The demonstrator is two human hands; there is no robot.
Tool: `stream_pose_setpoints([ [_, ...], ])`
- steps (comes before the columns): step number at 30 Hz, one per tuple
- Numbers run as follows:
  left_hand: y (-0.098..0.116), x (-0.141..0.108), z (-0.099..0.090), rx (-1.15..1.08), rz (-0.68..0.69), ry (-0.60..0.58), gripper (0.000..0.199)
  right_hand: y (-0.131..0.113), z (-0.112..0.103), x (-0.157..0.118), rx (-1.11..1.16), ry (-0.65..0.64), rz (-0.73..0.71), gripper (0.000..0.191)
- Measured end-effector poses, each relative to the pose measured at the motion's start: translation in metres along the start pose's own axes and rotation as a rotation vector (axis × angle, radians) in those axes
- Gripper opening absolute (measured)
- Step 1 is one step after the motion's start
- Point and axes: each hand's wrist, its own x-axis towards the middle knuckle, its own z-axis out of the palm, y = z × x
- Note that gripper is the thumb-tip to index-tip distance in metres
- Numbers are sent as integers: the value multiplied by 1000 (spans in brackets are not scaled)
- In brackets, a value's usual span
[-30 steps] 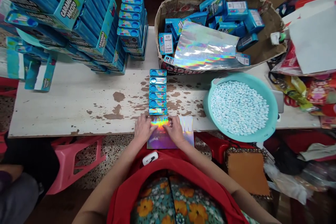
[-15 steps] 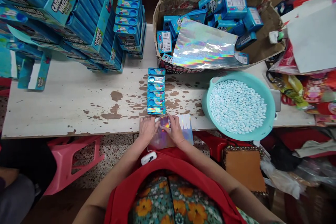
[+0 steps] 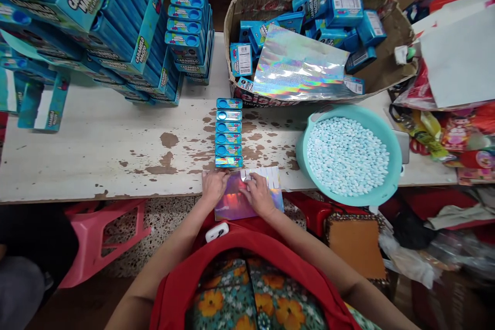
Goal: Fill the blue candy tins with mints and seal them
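A shiny holographic sticker sheet (image 3: 240, 205) lies at the table's front edge, with pale cut strips along its far side. My right hand (image 3: 260, 193) is closed at these strips, thumb and forefinger pinching at the sheet. At the sheet's left edge, my left hand (image 3: 214, 186) rests low on the table with fingers stretched forward, close to a row of blue candy boxes (image 3: 228, 138). The boxes stand side by side, their narrow printed ends up. Shiny patches show on the nearest box and on one farther back. My fingertips are partly hidden.
A cardboard box (image 3: 398, 26) of blue packs, with a holographic sheet (image 3: 301, 64) on top, stands behind. A turquoise tub (image 3: 302, 157) of pale blue candies is at right. Filled display boxes (image 3: 143, 51) are stacked left. A pink stool (image 3: 83, 247) is below.
My right hand has shifted slightly right over the sheet, away from the row. My left hand has drawn a little left, so the hands are farther apart and more sheet shows.
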Motion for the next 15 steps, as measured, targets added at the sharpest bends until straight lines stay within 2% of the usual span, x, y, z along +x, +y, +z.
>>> stream_pose_setpoints([
  [2,-1,1,2,24,-12,10,31,-2,-18,3,10,5,-39,15],
  [5,0,-1,2,81,-7,68,29,-10,-57,10,55,-41,-98,13],
  [8,4,-12,-5,27,-2,178,26,-21,-98,19,216,-4,8,14],
  [10,10,-24,-17,-170,2,261,25,-29,-120,27,393,34,135,16],
  [12,19,-34,-34,-497,17,255,31,-38,-131,35,568,26,234,19],
  [13,24,-38,-43,-679,21,191,40,-43,-134,38,643,12,266,20],
  [15,34,-42,-59,-981,-9,-17,52,-52,-132,45,762,-9,315,23],
])
